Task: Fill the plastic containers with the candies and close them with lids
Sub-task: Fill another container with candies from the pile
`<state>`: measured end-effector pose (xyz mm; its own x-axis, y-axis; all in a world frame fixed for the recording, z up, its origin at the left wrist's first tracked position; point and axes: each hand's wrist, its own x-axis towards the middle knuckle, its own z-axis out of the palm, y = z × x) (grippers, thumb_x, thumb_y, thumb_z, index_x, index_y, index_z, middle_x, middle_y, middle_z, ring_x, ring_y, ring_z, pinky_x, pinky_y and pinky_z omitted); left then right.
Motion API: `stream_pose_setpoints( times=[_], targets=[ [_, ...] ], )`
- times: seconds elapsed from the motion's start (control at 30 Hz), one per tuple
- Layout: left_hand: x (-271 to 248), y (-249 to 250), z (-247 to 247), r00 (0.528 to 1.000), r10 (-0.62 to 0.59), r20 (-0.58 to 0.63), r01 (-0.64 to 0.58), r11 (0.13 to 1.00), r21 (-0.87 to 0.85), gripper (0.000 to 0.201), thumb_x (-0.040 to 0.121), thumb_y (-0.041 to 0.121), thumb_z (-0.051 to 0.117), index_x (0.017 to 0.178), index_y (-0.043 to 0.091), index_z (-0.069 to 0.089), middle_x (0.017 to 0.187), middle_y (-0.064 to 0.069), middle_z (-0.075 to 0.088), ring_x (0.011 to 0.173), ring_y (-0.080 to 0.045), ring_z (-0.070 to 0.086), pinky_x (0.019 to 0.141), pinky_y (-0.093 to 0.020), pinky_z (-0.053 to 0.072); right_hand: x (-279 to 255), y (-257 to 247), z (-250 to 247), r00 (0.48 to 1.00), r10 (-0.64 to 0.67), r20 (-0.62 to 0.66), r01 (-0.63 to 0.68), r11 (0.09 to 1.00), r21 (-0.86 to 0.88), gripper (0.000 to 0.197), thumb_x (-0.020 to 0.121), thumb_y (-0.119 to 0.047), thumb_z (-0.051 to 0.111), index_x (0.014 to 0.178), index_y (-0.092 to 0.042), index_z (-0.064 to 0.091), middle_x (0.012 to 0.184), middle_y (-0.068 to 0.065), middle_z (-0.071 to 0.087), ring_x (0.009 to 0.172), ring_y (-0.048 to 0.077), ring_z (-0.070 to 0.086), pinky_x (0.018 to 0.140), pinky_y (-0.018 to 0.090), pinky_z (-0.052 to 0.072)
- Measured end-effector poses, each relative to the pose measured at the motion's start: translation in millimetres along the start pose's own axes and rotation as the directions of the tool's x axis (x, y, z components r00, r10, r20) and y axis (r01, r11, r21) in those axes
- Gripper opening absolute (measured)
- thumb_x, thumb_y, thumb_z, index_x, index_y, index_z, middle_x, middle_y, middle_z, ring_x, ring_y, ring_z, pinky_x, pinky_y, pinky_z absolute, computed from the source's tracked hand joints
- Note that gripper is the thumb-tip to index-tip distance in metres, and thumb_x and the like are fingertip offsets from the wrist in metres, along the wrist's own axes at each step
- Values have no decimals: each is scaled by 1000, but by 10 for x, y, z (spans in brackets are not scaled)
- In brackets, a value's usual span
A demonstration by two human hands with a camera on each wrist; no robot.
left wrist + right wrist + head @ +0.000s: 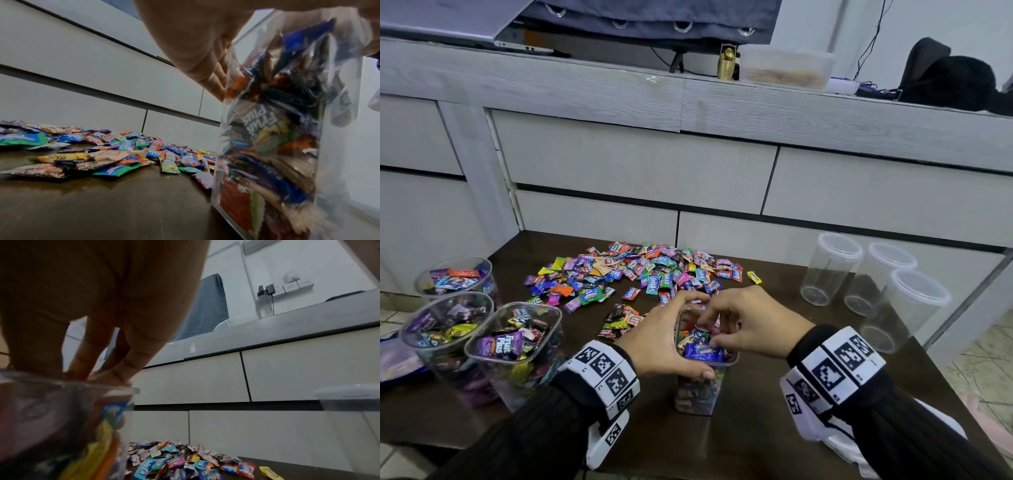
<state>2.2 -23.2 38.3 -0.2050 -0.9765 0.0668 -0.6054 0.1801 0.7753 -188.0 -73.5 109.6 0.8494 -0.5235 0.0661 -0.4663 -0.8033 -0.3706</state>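
Note:
A clear plastic container (697,394), nearly full of wrapped candies, stands on the dark table (756,428) near the front. My left hand (671,337) grips it round the rim from the left, thumb on the near side; the same container (277,129) fills the left wrist view with my left hand (195,48) against its wall. My right hand (750,325) hovers over its mouth, fingers and thumb curled down onto a few candies (703,351) at the top. The right wrist view has those fingers (123,356) reaching inside the rim of the container (61,418). Behind lies the loose candy pile (640,274).
Three filled containers without lids (453,277), (445,325), (517,339) stand at the table's left. Three empty lidded containers (828,267), (883,277), (907,308) stand at the right. A grey cabinet (637,164) rises behind the table.

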Motion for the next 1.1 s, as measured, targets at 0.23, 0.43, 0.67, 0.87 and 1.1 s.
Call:
stream_pose_setpoints(
  times=[0.23, 0.43, 0.67, 0.87, 1.1],
  targets=[
    [-1, -34, 28, 1000, 24, 6, -24, 999, -45, 106, 44, 60, 89, 129, 60, 26, 126, 16, 60, 117, 0, 57, 104, -34, 46, 92, -81, 154, 999, -18, 33, 20, 996, -82, 24, 82, -17, 70, 106, -11, 69, 105, 4, 67, 93, 15, 61, 83, 22, 41],
    [-15, -128, 113, 1000, 16, 14, -15, 997, -81, 104, 49, 49, 93, 128, 59, 26, 123, 24, 57, 113, 15, 53, 94, -6, 42, -47, 102, 170, 874, 159, -460, 26, 929, 369, 8, 86, -8, 66, 85, -14, 71, 81, -2, 68, 75, 7, 60, 71, 21, 47],
    [9, -132, 95, 999, 0, 47, 5, 992, -124, 103, 48, 49, 91, 134, 37, 35, 124, 13, 62, 112, 4, 60, 100, -31, 50, -39, 943, 519, 634, 773, -25, -762, 630, 147, 63, 82, -42, 70, 130, -10, 43, 128, 13, 52, 117, 25, 52, 94, 30, 42],
    [16, -160, 93, 998, -14, 53, 20, 993, -114, 108, 47, 55, 89, 137, 36, 33, 127, 14, 60, 116, 2, 58, 102, -34, 49, 247, 1194, 950, 593, 803, 60, -792, 595, -136, 103, 73, -63, 68, 147, -10, 19, 146, 15, 34, 134, 32, 33, 111, 39, 28],
    [31, -206, 93, 998, -25, 61, 29, 997, -68, 107, 47, 62, 86, 136, 41, 29, 131, 13, 55, 125, -5, 50, 108, -39, 43, 568, 1110, 922, 772, 589, 239, -533, 804, -263, 54, 90, -38, 59, 139, -25, 41, 139, 10, 46, 125, 34, 44, 103, 41, 39]
  ],
)
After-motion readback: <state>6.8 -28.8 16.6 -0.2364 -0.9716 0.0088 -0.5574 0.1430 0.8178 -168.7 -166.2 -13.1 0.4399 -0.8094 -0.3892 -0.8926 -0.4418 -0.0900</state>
